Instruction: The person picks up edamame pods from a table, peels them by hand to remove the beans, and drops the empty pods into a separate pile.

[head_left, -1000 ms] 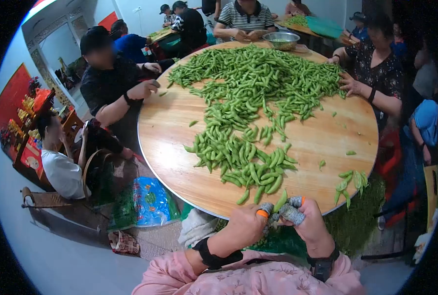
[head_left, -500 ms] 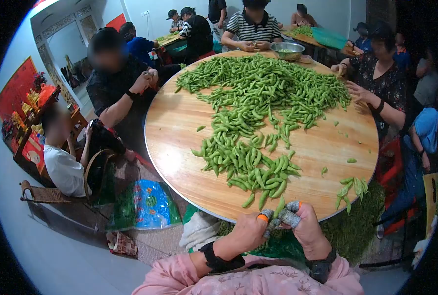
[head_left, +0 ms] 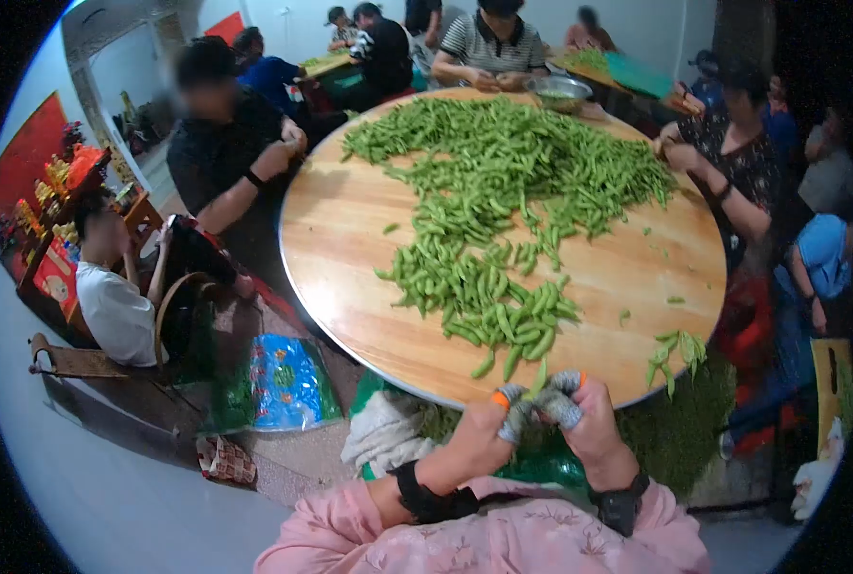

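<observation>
My left hand (head_left: 484,430) and my right hand (head_left: 597,435) meet just past the near edge of the round wooden table (head_left: 340,277). Grey wraps cover several fingertips, and an orange band shows on each hand. Both hands are closed, their fingers pinched around one green soybean pod (head_left: 538,380). Its tip pokes up between them; the lower part is hidden. Just beyond my fingers begins a heap of soybean pods (head_left: 503,316), which spreads to the table's far side. A small group of pale pods and leaves (head_left: 677,354) lies at the right edge.
A metal bowl (head_left: 558,93) stands at the far edge. People sit around the table, handling pods at left, far side and right. Below are a white cloth (head_left: 388,435), a blue-green plastic bag (head_left: 292,383) and a heap of green stuff (head_left: 685,430). Other tables stand behind.
My hands stay together on the pod and have shifted slightly upward and left in view. The person at right has drawn both hands together. The whole view has tilted a little.
</observation>
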`<state>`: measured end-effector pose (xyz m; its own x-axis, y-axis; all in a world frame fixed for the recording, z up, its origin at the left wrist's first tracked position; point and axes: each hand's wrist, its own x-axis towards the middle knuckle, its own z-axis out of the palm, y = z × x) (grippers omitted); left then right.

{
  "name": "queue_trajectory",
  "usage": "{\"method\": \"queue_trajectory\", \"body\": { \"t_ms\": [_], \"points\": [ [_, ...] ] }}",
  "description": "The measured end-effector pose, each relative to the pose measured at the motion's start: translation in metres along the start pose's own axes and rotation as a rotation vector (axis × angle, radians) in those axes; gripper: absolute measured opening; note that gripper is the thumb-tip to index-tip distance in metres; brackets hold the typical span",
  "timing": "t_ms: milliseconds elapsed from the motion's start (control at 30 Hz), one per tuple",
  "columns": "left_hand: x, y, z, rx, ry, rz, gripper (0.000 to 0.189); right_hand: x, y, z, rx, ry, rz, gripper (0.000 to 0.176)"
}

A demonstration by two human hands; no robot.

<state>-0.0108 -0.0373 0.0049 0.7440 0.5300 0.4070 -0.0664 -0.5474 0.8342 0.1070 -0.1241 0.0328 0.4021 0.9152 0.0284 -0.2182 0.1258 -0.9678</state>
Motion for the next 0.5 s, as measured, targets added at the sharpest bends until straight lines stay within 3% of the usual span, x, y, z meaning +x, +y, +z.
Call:
{"method": "queue_trajectory", "body": {
  "t_ms": [67,133,167,267,400,467,500],
  "points": [
    [-0.001,0.002,0.005,-0.219,0.039,-0.1,0.006,-0.002,0.003,-0.005,-0.075,0.035,0.014,0.004],
    [-0.004,0.0,0.001,-0.676,-0.011,-0.404,0.011,-0.001,0.003,-0.003,-0.174,-0.008,-0.074,0.002],
    [-0.003,0.0,0.001,-0.678,-0.02,-0.406,0.011,-0.002,0.003,-0.003,-0.178,0.0,-0.073,0.003],
    [-0.002,-0.002,-0.003,-1.045,-0.091,-0.666,0.013,-0.001,0.001,-0.01,-0.275,-0.116,-0.166,0.004],
    [0.006,0.009,-0.01,-0.718,-0.235,-0.627,0.015,-0.004,0.002,-0.017,-0.299,-0.138,-0.155,0.005],
    [0.007,0.014,-0.01,-0.386,-0.219,-0.327,0.014,-0.005,0.012,-0.02,-0.359,-0.108,-0.078,0.007],
    [0.006,0.012,-0.01,-0.375,-0.222,-0.331,0.014,-0.006,0.017,-0.022,-0.347,-0.107,-0.082,0.007]
  ]
}}
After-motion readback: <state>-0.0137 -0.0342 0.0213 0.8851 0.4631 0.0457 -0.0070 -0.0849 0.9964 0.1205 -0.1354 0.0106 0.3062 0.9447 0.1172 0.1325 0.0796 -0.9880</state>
